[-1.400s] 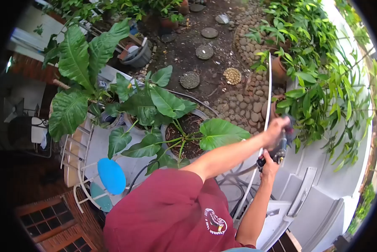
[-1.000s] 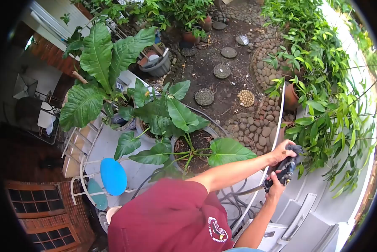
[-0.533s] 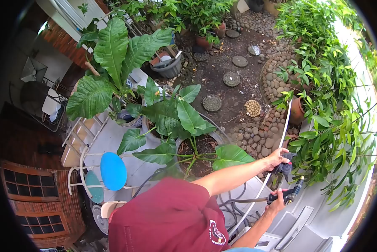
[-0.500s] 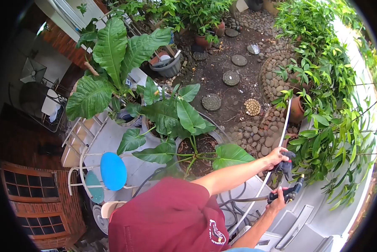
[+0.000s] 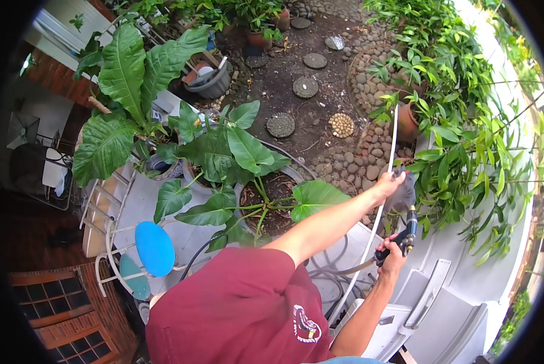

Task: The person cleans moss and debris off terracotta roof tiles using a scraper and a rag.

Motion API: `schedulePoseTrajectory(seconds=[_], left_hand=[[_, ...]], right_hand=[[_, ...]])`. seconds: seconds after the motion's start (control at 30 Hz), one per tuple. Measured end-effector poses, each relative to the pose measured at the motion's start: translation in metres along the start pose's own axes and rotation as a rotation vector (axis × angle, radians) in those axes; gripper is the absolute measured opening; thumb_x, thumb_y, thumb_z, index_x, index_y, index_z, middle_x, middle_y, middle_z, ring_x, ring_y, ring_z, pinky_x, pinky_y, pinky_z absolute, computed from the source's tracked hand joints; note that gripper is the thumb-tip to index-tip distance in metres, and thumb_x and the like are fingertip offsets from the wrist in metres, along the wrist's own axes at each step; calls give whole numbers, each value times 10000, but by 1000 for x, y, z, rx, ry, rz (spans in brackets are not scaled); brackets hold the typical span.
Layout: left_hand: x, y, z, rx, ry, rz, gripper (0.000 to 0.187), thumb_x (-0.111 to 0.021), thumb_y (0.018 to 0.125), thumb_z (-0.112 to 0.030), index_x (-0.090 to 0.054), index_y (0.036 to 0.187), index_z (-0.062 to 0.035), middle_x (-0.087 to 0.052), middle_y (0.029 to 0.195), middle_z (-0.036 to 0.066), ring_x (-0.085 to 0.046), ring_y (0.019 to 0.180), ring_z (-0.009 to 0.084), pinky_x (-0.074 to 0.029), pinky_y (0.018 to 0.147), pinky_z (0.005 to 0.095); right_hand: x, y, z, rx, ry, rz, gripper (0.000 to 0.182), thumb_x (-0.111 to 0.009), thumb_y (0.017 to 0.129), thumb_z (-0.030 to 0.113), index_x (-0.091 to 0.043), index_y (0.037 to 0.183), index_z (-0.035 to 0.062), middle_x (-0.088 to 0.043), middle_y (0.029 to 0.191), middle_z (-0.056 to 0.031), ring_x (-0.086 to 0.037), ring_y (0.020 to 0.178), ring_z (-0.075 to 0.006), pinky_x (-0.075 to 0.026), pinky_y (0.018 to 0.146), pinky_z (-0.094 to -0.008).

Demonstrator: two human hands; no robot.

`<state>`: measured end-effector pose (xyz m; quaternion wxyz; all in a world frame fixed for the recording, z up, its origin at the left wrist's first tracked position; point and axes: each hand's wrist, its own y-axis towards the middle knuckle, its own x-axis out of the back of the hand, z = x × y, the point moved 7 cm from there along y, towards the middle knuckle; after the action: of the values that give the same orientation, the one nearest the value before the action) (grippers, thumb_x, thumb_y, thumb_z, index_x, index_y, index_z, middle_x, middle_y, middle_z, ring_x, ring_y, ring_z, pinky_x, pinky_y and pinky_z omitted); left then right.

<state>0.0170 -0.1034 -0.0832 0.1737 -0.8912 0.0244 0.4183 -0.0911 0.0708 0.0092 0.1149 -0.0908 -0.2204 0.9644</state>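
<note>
My left hand (image 5: 388, 184), on the outstretched upper arm, is closed on what looks like a dark grey glove (image 5: 402, 193) with a bit of red, now blurred. My right hand (image 5: 394, 259), lower down, wraps round the grip of a black hose spray gun (image 5: 411, 227). Its nozzle points up at the glove, close below it. A hose (image 5: 360, 267) runs from the back of the gun down to the left. Behind my left hand passes a long white pole (image 5: 378, 221).
Leafy bushes (image 5: 454, 151) line a white wall on the right. Large-leaved potted plants (image 5: 263, 209) stand left of my arms. Stepping stones (image 5: 305, 87) and pebbles cover the ground ahead. A chair with a blue round pad (image 5: 155, 247) is at left; hose coils (image 5: 335, 273) lie below my arms.
The view has shifted, so the surroundings sit further left. The spray gun now points more steeply upward, nearer the glove, which has turned into a grey blur.
</note>
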Motion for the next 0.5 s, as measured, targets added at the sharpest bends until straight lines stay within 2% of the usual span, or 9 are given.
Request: schedulePoseTrajectory(seconds=[0.03,0.1,0.13,0.17,0.23,0.3,0.37,0.43,0.5], left_hand=[[-11,-15,-16,82,-27,12,322,-606,971,-305,-582,1187,-68,-676,984,67,-681,794,180,-589,673,355],[-20,-18,-14,164,-185,69,320,-634,949,-203,-545,1229,-74,-652,1075,93,-679,837,201,-596,688,359],[-24,-20,-19,67,-180,136,359,-662,899,-97,-532,1232,-60,-632,1125,115,-681,881,231,-604,709,371],[-22,-20,-19,20,-176,116,392,-659,866,-34,-523,1234,-41,-632,1135,125,-688,891,251,-606,720,389],[-17,-18,-14,38,-178,49,360,-679,867,-68,-538,1195,-22,-647,1117,123,-696,890,260,-603,727,403],[-9,-19,-6,136,-140,4,265,-700,901,-181,-597,1108,-52,-695,982,78,-702,849,214,-592,712,380],[-6,-23,-1,177,-255,73,276,-690,916,-231,-606,1118,-63,-701,982,74,-698,848,197,-586,731,386],[-8,-28,-1,179,-305,69,247,-645,921,-165,-598,1131,-42,-694,1005,93,-695,867,220,-583,807,408],[-10,-31,1,134,-310,77,242,-618,905,-98,-592,1135,-24,-687,1022,108,-692,879,233,-580,841,413]], right_hand=[[-3,-2,1,-19,-12,-4,242,-564,718,5,-533,959,16,-553,745,-75,-595,594,-189,-500,563,-306],[-11,-3,5,-36,-32,40,267,-555,719,-5,-534,985,7,-548,756,-80,-573,598,-209,-531,611,-337],[-13,-3,5,-10,-22,44,275,-551,715,-9,-535,989,5,-552,766,-84,-580,615,-213,-534,622,-337],[-13,-3,3,16,-16,48,283,-547,710,-13,-536,992,2,-557,775,-87,-586,632,-217,-536,634,-336],[-5,-1,-5,18,63,41,321,-534,697,-34,-530,1015,1,-565,802,-97,-599,697,-229,-538,681,-348],[0,-2,-12,15,148,22,340,-531,693,-42,-525,1030,1,-567,816,-101,-601,721,-234,-537,705,-355],[2,-3,-11,32,149,39,368,-519,697,-45,-523,1062,-3,-577,839,-109,-609,746,-238,-533,741,-363],[1,-2,-11,60,110,31,370,-519,704,-36,-525,1073,-6,-581,848,-113,-613,758,-238,-531,756,-363],[0,0,-17,39,97,19,323,-529,715,-26,-545,1038,-9,-589,798,-106,-612,686,-226,-538,676,-344]])
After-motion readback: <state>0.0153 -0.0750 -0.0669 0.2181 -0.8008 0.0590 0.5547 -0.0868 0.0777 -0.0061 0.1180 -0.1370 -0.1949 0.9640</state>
